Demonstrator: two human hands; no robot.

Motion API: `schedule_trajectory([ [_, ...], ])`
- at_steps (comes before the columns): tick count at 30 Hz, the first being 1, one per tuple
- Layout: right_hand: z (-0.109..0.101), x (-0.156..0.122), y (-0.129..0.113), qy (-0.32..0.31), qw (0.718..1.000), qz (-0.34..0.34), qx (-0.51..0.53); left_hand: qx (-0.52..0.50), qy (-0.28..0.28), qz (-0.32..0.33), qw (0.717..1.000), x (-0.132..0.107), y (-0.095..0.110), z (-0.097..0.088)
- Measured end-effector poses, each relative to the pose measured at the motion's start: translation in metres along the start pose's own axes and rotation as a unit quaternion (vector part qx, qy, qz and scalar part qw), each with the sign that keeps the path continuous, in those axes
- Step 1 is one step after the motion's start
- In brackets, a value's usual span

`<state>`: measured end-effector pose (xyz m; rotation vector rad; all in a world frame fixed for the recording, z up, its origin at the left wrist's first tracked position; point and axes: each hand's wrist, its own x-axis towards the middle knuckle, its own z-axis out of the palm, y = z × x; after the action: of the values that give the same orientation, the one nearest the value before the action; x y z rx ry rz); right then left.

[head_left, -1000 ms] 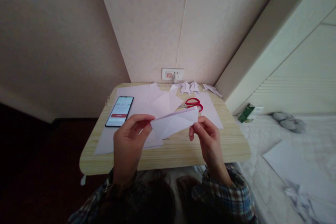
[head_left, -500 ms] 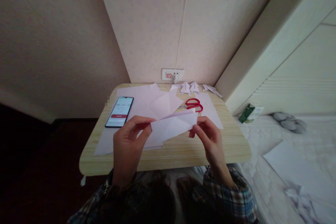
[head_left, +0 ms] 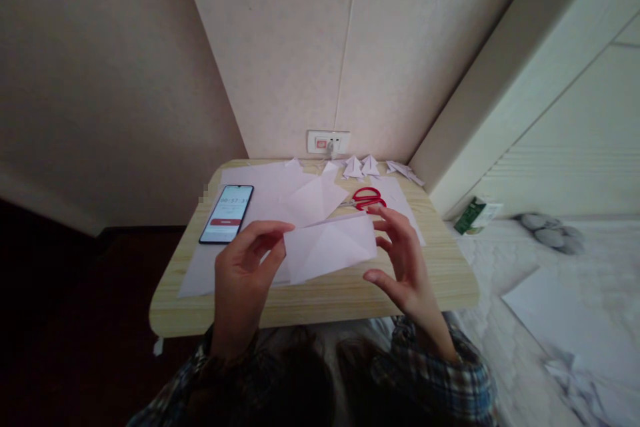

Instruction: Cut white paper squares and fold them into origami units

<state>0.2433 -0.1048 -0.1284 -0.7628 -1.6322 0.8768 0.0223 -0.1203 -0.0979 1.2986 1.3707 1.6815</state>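
A creased, folded piece of white paper (head_left: 333, 247) is held above the small wooden table (head_left: 325, 307). My left hand (head_left: 253, 267) pinches its left end between thumb and fingers. By the right end, my right hand (head_left: 403, 260) is spread, thumb well apart from the fingers; the fingertips are close to the paper's upper right corner, and I cannot tell whether they touch it. Beyond the paper lie red-handled scissors (head_left: 367, 198) and more white sheets (head_left: 265, 187).
A phone (head_left: 227, 213) showing a timer lies at the table's left. Folded paper shapes (head_left: 361, 167) stand along the back edge, below a wall socket (head_left: 329, 141). Right of the table, a bed (head_left: 500, 267) holds a green-and-white carton (head_left: 475, 215) and loose paper (head_left: 565, 313).
My right hand has let go of the paper's right end and its fingers have spread. The paper has turned so more of its face shows. My left hand keeps its pinch.
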Motion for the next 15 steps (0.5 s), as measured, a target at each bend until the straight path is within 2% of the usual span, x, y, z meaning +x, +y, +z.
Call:
schedule_trajectory([
  [6, -0.0049, 0.0001, -0.0013, -0.027, 0.997, -0.017, -0.075, 0.004, -0.019, -0.007, 1.000, -0.0007, 0.0011, 0.0010],
  [15, -0.0062, 0.0008, -0.0057, -0.025, 0.996, -0.014, -0.083, 0.009, -0.054, -0.012, 0.998, 0.0003, -0.0014, -0.0009],
])
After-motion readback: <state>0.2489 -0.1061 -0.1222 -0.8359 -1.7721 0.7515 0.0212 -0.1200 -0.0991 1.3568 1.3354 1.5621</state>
